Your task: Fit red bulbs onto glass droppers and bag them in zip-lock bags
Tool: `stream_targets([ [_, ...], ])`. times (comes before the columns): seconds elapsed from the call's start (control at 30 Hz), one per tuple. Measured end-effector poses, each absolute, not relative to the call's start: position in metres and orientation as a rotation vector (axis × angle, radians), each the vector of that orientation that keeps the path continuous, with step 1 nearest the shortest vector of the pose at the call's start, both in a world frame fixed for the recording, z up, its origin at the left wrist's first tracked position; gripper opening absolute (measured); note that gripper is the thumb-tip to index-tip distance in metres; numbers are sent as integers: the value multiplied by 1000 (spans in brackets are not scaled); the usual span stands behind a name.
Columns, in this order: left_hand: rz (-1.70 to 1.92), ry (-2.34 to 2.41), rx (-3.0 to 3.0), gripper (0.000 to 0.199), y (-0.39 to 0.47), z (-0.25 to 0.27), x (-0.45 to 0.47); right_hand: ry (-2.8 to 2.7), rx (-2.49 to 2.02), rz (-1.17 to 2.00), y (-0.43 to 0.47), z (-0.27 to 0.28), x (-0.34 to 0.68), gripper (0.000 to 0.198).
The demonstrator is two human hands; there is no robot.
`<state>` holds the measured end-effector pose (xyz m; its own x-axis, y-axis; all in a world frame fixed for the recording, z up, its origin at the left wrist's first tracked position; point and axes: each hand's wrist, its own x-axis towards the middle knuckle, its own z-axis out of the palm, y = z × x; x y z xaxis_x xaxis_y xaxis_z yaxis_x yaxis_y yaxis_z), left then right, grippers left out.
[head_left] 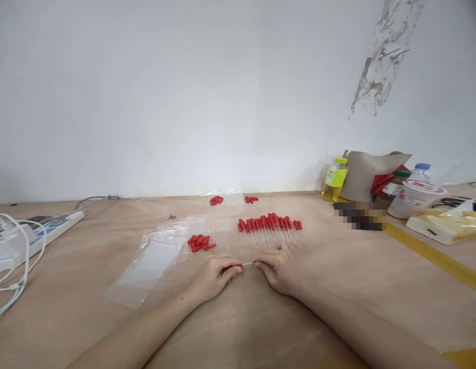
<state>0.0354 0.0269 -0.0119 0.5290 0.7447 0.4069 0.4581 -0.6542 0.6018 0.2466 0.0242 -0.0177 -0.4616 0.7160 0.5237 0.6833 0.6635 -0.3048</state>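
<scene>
Between thumb and fingers, my left hand (218,275) pinches a red rubber bulb (240,266), mostly hidden by the fingertips. A thin glass dropper tube (248,264) runs from that bulb to my right hand (275,266), whose fingertips are closed on its other end. Just beyond my left hand lie several bare glass tubes (220,238) side by side and a small pile of loose red bulbs (199,242). Past my right hand, several droppers with red bulbs (269,225) lie in a row, bulbs toward the wall.
Clear zip bags (149,266) lie at left, near a white power strip (61,236) with cables. More red bulbs (216,200) lie by the wall on clear plastic. At right stand a yellow-liquid bottle (334,182), a white tub (411,201) and a yellow-white packet (448,223).
</scene>
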Motion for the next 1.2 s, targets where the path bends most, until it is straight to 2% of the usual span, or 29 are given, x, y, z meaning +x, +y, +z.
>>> stream_targets([
  [0.13, 907, 1013, 2436, 21, 25, -9, 36, -2278, -1077, -9, 18, -16, 244, 24],
  [0.33, 838, 991, 2534, 21, 22, -5, 36, -2314, -1113, 137, 14, -10, 239, 25],
  [0.6, 876, 971, 2603, 20, 25, -9, 36, -2326, -1131, 162, 14, -11, 234, 24],
  [0.8, 1062, 1004, 2589, 15, 35, -13, 30, -2363, -1126, -84, 15, -6, 239, 20],
  [0.87, 1121, 1099, 2557, 23, 36, -15, 28, -2358, -1163, -113, 17, -5, 242, 20],
  [0.97, 1167, 1327, 2459, 35, 37, -16, 24, -2239, -1281, -2, 21, -7, 245, 19],
  [1.1, 1081, 1467, 2485, 10, 38, -13, 18, -1961, -1487, 317, 31, -7, 249, 23],
  [1.2, 1026, 1513, 2580, 13, 39, -10, 14, -1822, -1597, 428, 42, -2, 248, 25],
])
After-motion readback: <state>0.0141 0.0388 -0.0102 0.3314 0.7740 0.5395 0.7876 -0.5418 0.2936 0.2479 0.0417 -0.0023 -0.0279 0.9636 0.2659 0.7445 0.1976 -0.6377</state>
